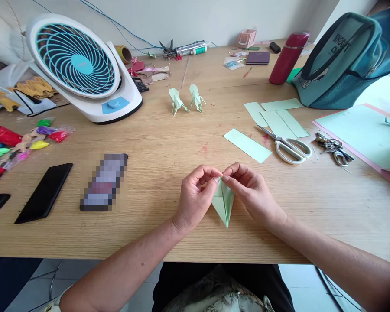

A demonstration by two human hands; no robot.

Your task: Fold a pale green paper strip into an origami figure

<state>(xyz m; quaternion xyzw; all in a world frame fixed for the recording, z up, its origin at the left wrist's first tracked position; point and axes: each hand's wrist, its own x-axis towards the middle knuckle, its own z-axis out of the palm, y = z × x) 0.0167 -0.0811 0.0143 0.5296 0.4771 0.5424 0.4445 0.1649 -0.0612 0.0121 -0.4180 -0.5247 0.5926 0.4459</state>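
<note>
A folded piece of light green paper [226, 207] hangs pinched between my two hands, its sharp point toward me. My left hand [198, 195] grips its top edge with thumb and forefinger. On the other side, my right hand [251, 190] pinches the same top edge, the fingertips of both hands nearly touching. Part of the paper's top is hidden behind the thumbs. Beyond the hands stand two folded green paper figures [176, 102]. A loose green paper strip [248, 145] lies just past my right hand, near scissors [292, 149] with white handles.
More green strips [279, 117] lie behind the scissors, with keys [334, 148] to their right. A white fan [81, 65] stands back left; phones [45, 193] lie at left. A red bottle [289, 58] and a teal bag [341, 65] stand back right.
</note>
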